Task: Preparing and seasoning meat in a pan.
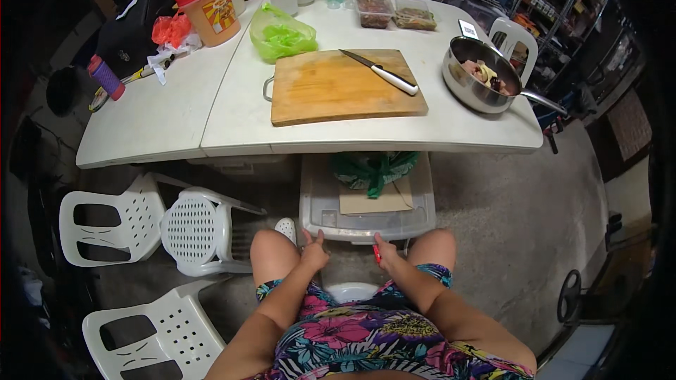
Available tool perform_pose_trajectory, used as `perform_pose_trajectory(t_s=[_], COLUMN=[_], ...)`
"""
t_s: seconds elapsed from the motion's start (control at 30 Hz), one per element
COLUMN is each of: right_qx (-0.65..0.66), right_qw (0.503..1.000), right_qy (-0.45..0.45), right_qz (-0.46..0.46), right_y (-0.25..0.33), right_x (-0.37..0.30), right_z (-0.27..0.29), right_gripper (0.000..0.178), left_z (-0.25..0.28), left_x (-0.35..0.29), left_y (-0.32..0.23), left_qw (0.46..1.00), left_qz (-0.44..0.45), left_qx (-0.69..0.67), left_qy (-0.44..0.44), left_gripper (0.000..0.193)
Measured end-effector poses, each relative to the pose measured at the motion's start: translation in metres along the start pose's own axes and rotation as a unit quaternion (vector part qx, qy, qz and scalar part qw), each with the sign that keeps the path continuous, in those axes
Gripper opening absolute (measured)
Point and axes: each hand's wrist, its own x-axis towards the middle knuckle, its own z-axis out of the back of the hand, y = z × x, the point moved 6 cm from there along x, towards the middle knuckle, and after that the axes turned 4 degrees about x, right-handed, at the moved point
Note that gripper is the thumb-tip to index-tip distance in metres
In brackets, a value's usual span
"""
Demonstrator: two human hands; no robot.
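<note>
The left hand (pixel 314 253) is resting half-curled, thumb raised, at the near rim of the clear plastic bin (pixel 320 205) sitting on the floor under the desk (pixel 232 116). The right hand (pixel 384 250) is reaching the same rim, seemingly pinching a small red thing (pixel 377 254), too tiny to identify

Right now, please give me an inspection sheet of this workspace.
Surface: white folding table, holding a wooden cutting board with a knife.
Job's things: clear plastic storage bin under the table, green bag and cardboard inside.
Clutter: steel pan with food, green plastic bag, orange tub, two food containers.
Grippers: left hand and right hand touch the bin's near rim.
Cables: nothing seen.
Surroundings: white plastic chairs, concrete floor, shelving.
</note>
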Motion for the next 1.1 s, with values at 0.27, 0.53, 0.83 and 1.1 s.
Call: perform_pose_trajectory(t_s=[0.27, 0.53, 0.83, 1.1], right_qx=[-0.003, 0.045, 0.168, 0.115], right_qw=[0.999, 0.997, 0.984, 0.993], right_qy=[-0.022, -0.047, -0.051, 0.008], right_qz=[0.03, 0.032, 0.038, -0.029], right_y=[0.014, 0.064, 0.112, 0.143], right_x=[0.047, 0.08, 0.112, 0.138], right_z=[-0.006, -0.033, -0.1, -0.118], right_gripper=[0.046, 0.054, 0.014, 0.009], left_z=[0.016, 0.131, 0.122, 0.122], left_x=[0.022, -0.032, -0.122, -0.088], left_y=[-0.002, -0.038, 0.031, 0.034], left_qw=[0.997, 0.971, 0.954, 0.962], left_qz=[-0.043, -0.191, -0.054, -0.008], left_qx=[-0.064, -0.004, 0.109, 0.124], left_qy=[-0.01, -0.142, -0.275, -0.242], left_gripper=[0.077, 0.042, 0.044, 0.047])
